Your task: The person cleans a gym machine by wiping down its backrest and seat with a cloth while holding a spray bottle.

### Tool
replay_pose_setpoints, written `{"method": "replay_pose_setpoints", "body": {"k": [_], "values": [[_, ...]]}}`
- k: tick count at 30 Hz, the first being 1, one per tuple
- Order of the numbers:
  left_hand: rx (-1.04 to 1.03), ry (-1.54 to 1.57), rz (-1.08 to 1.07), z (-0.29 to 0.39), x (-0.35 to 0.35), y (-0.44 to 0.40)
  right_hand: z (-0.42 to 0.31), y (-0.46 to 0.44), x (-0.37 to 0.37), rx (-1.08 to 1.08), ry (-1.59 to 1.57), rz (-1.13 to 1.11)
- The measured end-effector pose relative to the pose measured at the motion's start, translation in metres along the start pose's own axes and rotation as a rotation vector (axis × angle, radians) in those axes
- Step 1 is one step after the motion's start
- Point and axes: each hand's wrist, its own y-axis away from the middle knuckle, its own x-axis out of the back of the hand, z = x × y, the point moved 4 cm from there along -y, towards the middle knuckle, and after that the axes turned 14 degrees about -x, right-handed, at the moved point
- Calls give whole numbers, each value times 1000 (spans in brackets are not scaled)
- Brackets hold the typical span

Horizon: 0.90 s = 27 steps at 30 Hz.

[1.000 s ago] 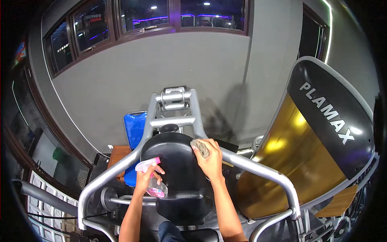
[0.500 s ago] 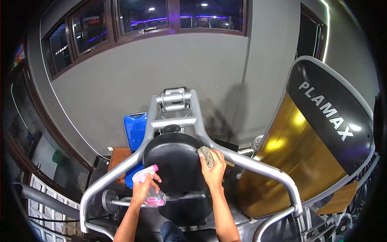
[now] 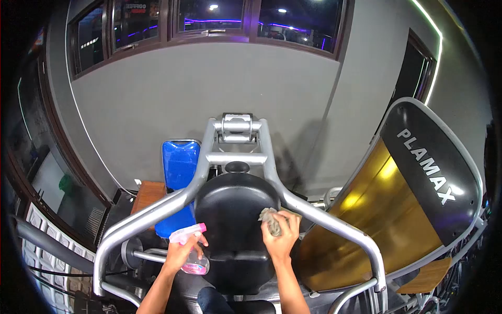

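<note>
My left hand grips a clear spray bottle with a pink and white trigger head, left of the black padded backrest. Crumpled in my right hand is a grey cloth, at the right side of the same backrest. Whether the cloth presses on the pad or hovers just over it, I cannot tell. Below the backrest lies the black seat pad of the exercise machine.
Silver tubular arms of the machine curve round both sides. A large gold and black PLAMAX panel stands on the right. Behind are a blue chair, a brown wooden surface and a grey wall with windows.
My right hand has moved down the right side of the backrest with the cloth. The left hand still holds the spray bottle, slightly lower. The whole view has shifted a little.
</note>
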Motion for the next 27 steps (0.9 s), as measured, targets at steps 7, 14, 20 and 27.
{"method": "replay_pose_setpoints", "body": {"k": [7, 14, 20, 27], "values": [[-55, 47, 70, 10, 22, 4, -25, -24, -17, -139, -41, 150], [-155, -79, 116, 25, 41, 7, -80, -11, -35, 103, 94, -42], [-161, -158, 100, 37, 49, 5, -68, 6, -32, 195, 124, -13], [-99, -205, 62, 40, 51, 3, -45, -25, -20, 77, 121, 136]]}}
